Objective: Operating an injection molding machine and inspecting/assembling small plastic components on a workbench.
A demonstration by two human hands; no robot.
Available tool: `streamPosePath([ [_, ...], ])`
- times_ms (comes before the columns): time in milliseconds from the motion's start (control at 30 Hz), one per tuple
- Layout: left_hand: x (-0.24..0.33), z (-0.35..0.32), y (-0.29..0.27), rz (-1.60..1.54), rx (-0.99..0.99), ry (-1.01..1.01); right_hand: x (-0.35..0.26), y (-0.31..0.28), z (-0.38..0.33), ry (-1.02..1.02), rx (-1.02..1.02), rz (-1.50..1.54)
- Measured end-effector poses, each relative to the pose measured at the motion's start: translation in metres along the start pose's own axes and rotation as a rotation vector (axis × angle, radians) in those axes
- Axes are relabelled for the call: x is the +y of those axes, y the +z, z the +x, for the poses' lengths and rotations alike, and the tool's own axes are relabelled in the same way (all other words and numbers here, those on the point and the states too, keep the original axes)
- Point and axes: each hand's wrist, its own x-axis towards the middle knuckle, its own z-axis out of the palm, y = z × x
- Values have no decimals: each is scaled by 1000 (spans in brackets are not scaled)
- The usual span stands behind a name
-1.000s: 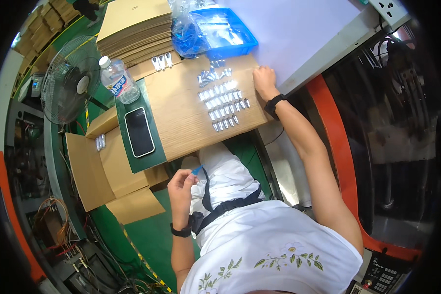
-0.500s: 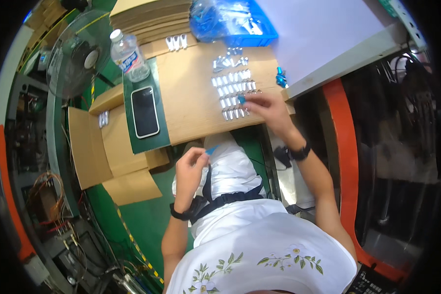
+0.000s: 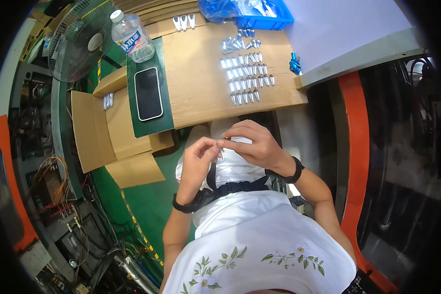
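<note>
As my left hand (image 3: 198, 159) and right hand (image 3: 259, 145) meet, their grasp unclear, fumbling could drop whatever they hide.

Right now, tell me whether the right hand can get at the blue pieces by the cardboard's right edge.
Probably yes: the blue pieces lie uncovered, right of the silver pieces, and nothing seems to block the right hand. Its fingers meet those of the left hand, though, so they would first have to part.
</note>
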Motion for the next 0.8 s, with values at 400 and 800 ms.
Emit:
streamPosePath([
  [400,-1,-6,5,-157,-2,-5,-1,4,-5,47,85,107],
  [800,1,-11,4,-203,-98,16,-1,5,-8,28,108,247],
])
